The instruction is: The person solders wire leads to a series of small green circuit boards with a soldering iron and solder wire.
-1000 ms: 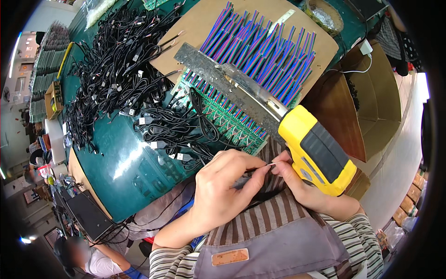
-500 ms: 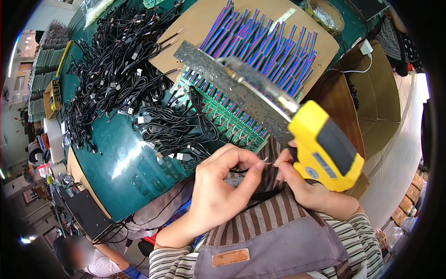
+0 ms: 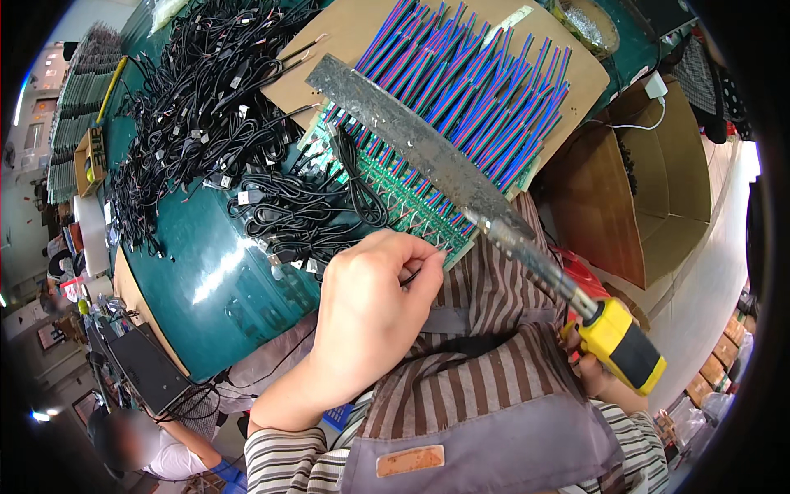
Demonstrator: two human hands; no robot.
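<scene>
My left hand [image 3: 366, 292] is closed in a pinch at the lower right corner of the green circuit board panel [image 3: 387, 185]. It holds a thin black cable [image 3: 411, 278] whose stripped end touches or nearly touches the board. My right hand [image 3: 594, 375] grips the yellow and black soldering gun [image 3: 619, 339], its fingers partly hidden behind the handle. The gun's tip points up and left, near the edge of a dark, worn metal bar [image 3: 428, 148]. That bar lies slantwise across the panel and the rows of blue, red, green and black ribbon wires [image 3: 469, 90].
Black USB cables [image 3: 288, 214] lie bundled beside the panel, with a larger heap [image 3: 206, 99] farther left on the green table [image 3: 197, 288]. Brown cardboard [image 3: 329, 33] lies under the wires. An open cardboard box [image 3: 666, 181] stands at right. Another person [image 3: 177, 449] sits at lower left.
My left hand has moved left and up onto the panel's corner with the cable end. My right hand, previously near it, has drawn down and right, gripping the soldering gun.
</scene>
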